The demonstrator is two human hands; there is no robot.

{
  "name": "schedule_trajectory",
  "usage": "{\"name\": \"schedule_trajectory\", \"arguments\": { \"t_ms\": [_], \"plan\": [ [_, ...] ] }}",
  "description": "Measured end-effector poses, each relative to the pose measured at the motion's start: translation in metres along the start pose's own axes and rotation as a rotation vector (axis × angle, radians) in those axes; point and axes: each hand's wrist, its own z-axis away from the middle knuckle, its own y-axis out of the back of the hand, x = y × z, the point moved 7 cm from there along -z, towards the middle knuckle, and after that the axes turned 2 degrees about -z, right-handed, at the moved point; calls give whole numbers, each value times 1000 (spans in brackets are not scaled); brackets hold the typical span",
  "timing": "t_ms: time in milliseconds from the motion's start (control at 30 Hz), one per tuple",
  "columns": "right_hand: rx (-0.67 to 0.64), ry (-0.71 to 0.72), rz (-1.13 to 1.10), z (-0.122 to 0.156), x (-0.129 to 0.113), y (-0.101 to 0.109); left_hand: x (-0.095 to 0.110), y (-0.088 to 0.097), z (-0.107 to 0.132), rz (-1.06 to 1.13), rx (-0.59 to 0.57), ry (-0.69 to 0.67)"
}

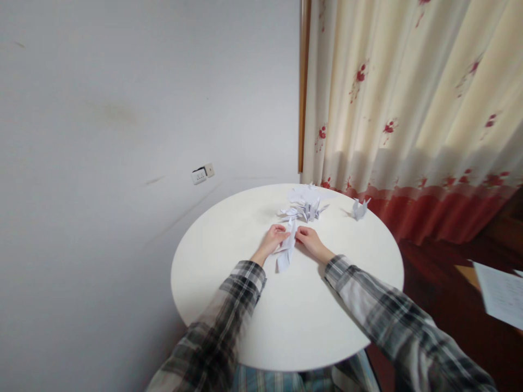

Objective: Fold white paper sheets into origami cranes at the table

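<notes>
Over the white round table (220, 261), both my hands are at a long piece of folded white paper (286, 257). My left hand (273, 240) grips its left side, thumb lying on top. On the other side, my right hand (311, 242) has its fingers closed in a pinch at the paper's right edge. The lower end of the paper hangs out toward me, pointed and creased. Just beyond my hands lies a cluster of folded white paper pieces (309, 210). The fine folds between my fingers are too small to make out.
A single folded paper figure (359, 209) stands apart at the table's right. Behind are a grey-white wall with a power socket (199, 176) and a long flowered curtain (392, 109). Low on the right lies a printed sheet (500, 291) above a dark red floor.
</notes>
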Motion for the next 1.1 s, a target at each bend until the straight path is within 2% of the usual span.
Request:
{"name": "schedule_trajectory", "arguments": {
  "t_ms": [67,167,300,467,600,833,1100],
  "plan": [
    [96,28,11,-2,0,9,2,-4,4,-31,-41,2],
    [211,58,15,-3,0,20,9,-13,9,-71,-144,-63],
    [246,70,4,-3,0,23,10,-20,11,-177,-184,-90],
    [210,71,-47,-3,-1,19,8,-16,8,-269,-93,-129],
    [178,7,-142,-4,3,15,4,-15,6,-249,-106,-135],
    [-14,-46,-192,-2,4,-3,3,-16,2,-219,-152,-163],
    [-111,-27,-239,-1,3,-9,-2,-4,-2,-227,-46,-97]
  ]
}}
